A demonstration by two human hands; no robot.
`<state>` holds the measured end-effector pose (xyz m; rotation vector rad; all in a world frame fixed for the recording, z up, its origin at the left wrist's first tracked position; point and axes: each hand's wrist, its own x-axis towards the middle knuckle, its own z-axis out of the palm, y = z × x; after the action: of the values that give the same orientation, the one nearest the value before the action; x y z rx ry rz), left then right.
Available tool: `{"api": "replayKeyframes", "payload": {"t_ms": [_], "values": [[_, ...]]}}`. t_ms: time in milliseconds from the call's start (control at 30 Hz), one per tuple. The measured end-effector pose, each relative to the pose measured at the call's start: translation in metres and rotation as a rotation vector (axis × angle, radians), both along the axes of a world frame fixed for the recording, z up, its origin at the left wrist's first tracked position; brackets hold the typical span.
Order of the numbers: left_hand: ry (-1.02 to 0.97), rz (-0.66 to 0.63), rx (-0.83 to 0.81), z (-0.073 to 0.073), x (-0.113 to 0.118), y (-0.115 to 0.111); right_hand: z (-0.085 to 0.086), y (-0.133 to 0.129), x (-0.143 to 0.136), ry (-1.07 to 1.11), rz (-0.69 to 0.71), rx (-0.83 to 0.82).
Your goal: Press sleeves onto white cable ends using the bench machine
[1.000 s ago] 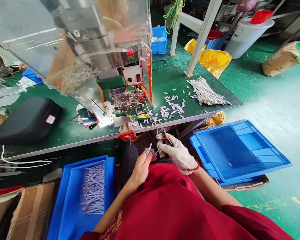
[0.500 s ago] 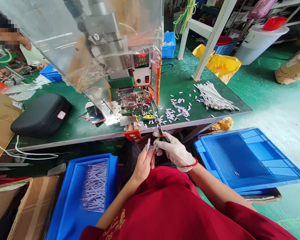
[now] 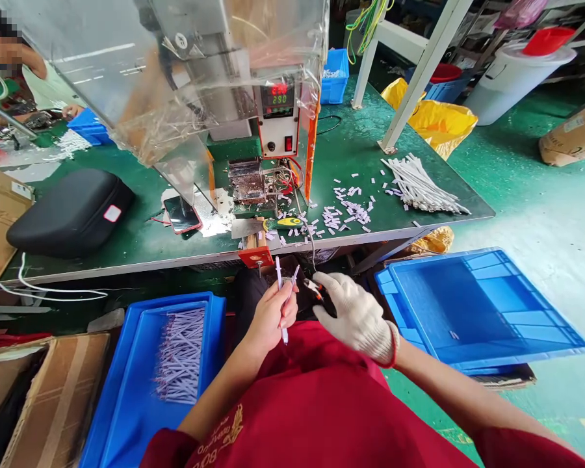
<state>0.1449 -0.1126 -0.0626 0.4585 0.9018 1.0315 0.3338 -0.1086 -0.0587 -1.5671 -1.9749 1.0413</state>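
Observation:
My bare left hand [image 3: 269, 317] is closed around a few thin pale-lilac tubes [image 3: 279, 272], whose ends stick out above and below the fingers. To its right, my right hand [image 3: 358, 313], in a white knitted glove, has thumb and fingers apart and grips nothing. A hand tool with black-and-orange handles, seemingly pliers [image 3: 314, 286], lies low by the glove's fingertips, partly hidden in the dark gap over my lap. On the left, a blue tray [image 3: 141, 364] contains a heap of similar lilac tubes [image 3: 182, 354].
A machine with a digital display [image 3: 279, 96] stands on the green bench [image 3: 175, 250]. Before it lies a scraper [image 3: 287, 223]; cut lilac pieces [image 3: 332, 218] and a white tube bundle [image 3: 422, 185] lie rightward. A blue crate [image 3: 419, 292] is at right. Another person works far left.
My right hand has let go of the pliers, opened its fingers and drawn back slightly right. In my left hand the tubes now show longer ends, one pointing down below the fingers.

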Motion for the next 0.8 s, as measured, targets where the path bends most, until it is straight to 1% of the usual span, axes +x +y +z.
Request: {"api": "replayKeyframes", "payload": {"t_ms": [67, 100, 133, 200, 300, 400, 633, 700, 800], "values": [[-0.052, -0.031, -0.031, 0.001, 0.000, 0.001, 0.005, 0.013, 0.001, -0.270, 0.097, 0.345], [-0.077, -0.048, -0.044, 0.002, -0.001, 0.002, 0.006, 0.018, 0.001, -0.384, 0.154, 0.476], [-0.100, -0.063, -0.055, 0.003, -0.002, 0.002, 0.007, 0.022, 0.002, -0.456, 0.192, 0.557], [-0.140, -0.080, -0.071, 0.004, -0.003, 0.002, 0.008, 0.027, 0.002, -0.535, 0.199, 0.644], [-0.173, -0.085, -0.084, 0.005, -0.003, 0.002, 0.008, 0.028, 0.001, -0.570, 0.180, 0.697], [-0.179, -0.095, -0.081, 0.004, -0.003, 0.002, 0.008, 0.027, -0.001, -0.586, 0.182, 0.711], [-0.142, -0.071, -0.051, 0.000, -0.002, 0.003, 0.018, 0.030, 0.000, -0.686, 0.253, 0.611], [-0.127, -0.068, -0.046, 0.000, -0.001, 0.002, 0.016, 0.031, 0.002, -0.689, 0.264, 0.623], [-0.067, -0.047, -0.024, 0.000, 0.001, 0.000, 0.007, 0.033, 0.006, -0.647, 0.280, 0.655]]}}
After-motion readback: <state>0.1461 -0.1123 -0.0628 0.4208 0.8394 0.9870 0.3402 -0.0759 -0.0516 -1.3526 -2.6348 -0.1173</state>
